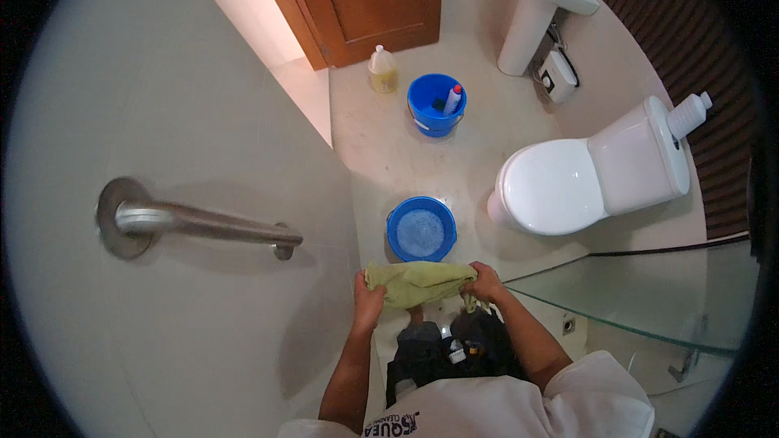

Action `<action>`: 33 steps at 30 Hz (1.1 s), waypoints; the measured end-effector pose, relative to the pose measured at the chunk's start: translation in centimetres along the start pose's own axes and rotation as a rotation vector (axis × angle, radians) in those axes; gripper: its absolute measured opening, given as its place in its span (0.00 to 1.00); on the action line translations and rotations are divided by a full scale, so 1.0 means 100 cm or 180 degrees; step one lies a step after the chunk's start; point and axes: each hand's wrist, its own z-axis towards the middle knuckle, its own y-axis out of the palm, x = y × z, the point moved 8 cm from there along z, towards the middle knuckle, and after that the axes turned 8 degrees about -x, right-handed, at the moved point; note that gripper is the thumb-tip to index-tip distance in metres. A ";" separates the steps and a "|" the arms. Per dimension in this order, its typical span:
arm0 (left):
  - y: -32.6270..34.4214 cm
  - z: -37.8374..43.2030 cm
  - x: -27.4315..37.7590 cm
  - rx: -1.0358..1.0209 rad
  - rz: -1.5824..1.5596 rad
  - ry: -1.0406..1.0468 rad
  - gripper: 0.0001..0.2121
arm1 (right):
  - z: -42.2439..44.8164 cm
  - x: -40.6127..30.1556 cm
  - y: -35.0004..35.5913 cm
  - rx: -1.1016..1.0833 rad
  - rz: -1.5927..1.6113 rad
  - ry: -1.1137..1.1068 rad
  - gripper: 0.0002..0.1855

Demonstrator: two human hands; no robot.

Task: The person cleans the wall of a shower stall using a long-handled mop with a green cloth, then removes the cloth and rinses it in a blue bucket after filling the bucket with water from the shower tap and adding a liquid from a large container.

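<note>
A yellow-green cloth (pixel 420 283) is stretched sideways in front of my body, its lower right corner hanging loose. My left hand (pixel 369 303) grips its left end, and my right hand (pixel 484 284) grips the right end. Just beyond the cloth, a blue bucket (pixel 391 237) of pale, sudsy-looking liquid (pixel 420 233) stands on the tiled floor. The cloth appears to overlap the bucket's near rim in the picture; whether they touch cannot be told.
A second blue bucket (pixel 433 129) holds a red-capped bottle (pixel 452 101). Near the wooden door (pixel 383 0) stands a jug of yellow liquid (pixel 383 73). A toilet (pixel 551 185) and glass panel (pixel 645 292) lie right; a metal grab bar (pixel 213 222) juts from the left wall.
</note>
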 end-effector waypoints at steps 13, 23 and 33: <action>0.070 0.116 0.044 -0.0654 0.0802 0.0254 0.20 | 0.118 -0.007 -0.065 0.0610 0.0863 -0.0353 0.22; 0.122 0.210 0.025 -0.0632 0.0996 -0.0295 0.15 | 0.299 0.004 -0.156 -0.0084 -0.0935 -0.0401 0.22; 0.154 0.270 -0.031 -0.0625 0.0997 -0.0675 0.22 | 0.448 0.023 -0.267 0.0010 -0.1814 0.0443 0.15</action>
